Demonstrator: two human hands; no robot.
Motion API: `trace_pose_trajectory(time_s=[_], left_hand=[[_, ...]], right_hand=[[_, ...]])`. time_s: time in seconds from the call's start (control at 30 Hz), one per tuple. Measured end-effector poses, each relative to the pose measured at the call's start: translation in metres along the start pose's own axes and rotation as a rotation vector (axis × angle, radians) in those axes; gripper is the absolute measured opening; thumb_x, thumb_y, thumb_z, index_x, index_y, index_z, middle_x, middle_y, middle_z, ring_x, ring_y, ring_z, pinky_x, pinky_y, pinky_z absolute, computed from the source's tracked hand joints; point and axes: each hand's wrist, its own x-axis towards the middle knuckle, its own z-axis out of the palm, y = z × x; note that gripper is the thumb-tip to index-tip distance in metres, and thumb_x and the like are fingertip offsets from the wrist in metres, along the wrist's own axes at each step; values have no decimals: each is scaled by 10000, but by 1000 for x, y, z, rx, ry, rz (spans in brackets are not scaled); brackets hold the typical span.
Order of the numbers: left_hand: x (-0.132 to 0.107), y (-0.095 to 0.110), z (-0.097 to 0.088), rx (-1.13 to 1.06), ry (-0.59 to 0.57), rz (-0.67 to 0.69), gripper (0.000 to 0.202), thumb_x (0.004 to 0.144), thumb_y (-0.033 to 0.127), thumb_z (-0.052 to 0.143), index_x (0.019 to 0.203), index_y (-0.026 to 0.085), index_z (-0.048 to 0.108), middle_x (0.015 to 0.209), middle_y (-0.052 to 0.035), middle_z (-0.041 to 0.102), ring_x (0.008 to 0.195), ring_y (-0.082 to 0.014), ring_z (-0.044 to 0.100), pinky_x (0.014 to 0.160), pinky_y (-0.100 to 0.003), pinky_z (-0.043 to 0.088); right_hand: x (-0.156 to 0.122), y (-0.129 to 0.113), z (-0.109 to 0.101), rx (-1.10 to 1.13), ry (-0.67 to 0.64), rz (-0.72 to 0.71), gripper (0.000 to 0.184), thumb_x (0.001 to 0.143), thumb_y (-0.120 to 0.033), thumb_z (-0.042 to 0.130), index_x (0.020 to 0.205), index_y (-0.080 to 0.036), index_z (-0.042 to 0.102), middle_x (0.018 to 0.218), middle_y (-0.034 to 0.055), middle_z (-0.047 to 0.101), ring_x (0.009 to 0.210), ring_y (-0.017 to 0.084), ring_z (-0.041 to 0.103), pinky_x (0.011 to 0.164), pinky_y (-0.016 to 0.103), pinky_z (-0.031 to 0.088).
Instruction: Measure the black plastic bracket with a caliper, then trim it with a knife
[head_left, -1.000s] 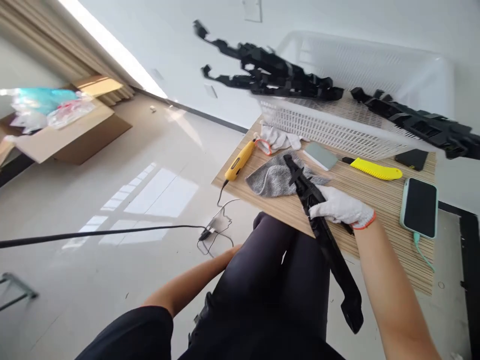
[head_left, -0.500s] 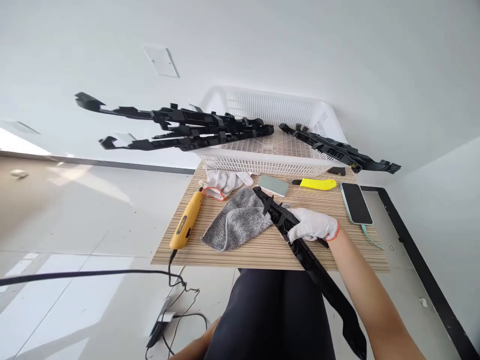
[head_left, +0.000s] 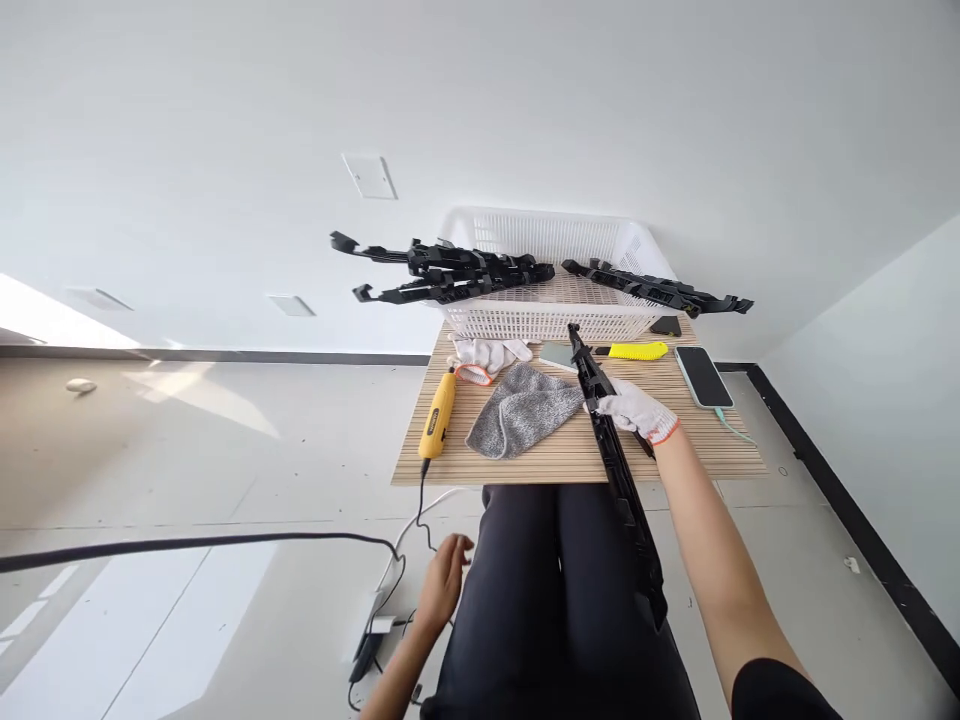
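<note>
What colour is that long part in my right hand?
The long part in your right hand is black, best seen in the head view.

Makeshift workshop, white wall (head_left: 637,120), tiled floor (head_left: 300,450), small worktable (head_left: 472,468), corded power tool (head_left: 439,412), basket (head_left: 525,324) of black parts (head_left: 480,275)

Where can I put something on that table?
The striped wooden table has room between the white-gloved right hand and green phone cable, plus a thin strip before the fuzzy grey cloth. The back is crowded: white knitted glove, yellow ridged handle, white plastic basket.
</note>
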Motion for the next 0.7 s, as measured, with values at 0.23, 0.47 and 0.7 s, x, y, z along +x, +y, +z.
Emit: trace_pose_trajectory(time_s=[0.23,0.47,0.7], left_hand=[[-10,61,30,-378,186,310,368,946,514,513,1179,235,463,1167,-106,592,978,-219,641,832,-395,554],[-23,109,78,-606,-271,248,565,857,468,704,1313,219,483,1413,-158,524,1337,-305,497,1121,-503,395],[-35,113,86,-813,-445,191,440,905,526,628,1142,203,445,924,-34,619,800,-166,668,763,-354,551]], right_hand=[[1,-9,28,35,141,-73,373,621,-358,786,824,-207,511,642,-61,526,373,12,248,317,177,155],[-26,-36,73,39,145,-191,431,623,-428,799,803,-237,457,622,-78,450,384,33,295,322,189,199],[-58,-70,83,-149,206,-347,323,734,-359,763,839,-242,481,631,-67,482,404,60,373,327,204,248]])
